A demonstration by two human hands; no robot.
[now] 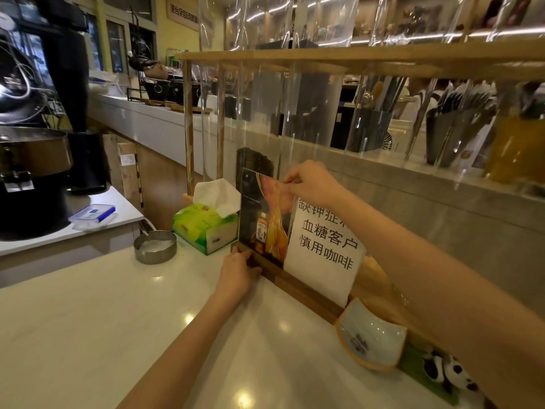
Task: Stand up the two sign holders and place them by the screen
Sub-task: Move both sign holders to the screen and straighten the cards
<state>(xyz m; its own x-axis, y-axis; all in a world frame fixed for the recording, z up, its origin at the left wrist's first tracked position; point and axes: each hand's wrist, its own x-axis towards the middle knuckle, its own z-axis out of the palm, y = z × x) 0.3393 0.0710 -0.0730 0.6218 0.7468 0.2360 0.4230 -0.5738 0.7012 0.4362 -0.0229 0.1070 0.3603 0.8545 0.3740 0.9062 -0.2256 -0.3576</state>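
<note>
Left hand [239,271]: fingers pinch the wooden base of the bottle sign holder [264,219].
Right hand [309,181]: fingertips pinch its top edge.
Sign holders: both upright on the counter [118,320], the white text sign holder [324,246] just beside, before the clear screen [295,98].

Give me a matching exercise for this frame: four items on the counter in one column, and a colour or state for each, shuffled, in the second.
Items
1. tissue box
2. ashtray
3. sign holder with bottle picture
4. sign holder with white sheet

States
A. round, metal, untouched
B. black printed characters, upright
C. green, a white tissue sticking out
D. held by left hand at the base and right hand at the top

Pairs: 1-C, 2-A, 3-D, 4-B
</note>
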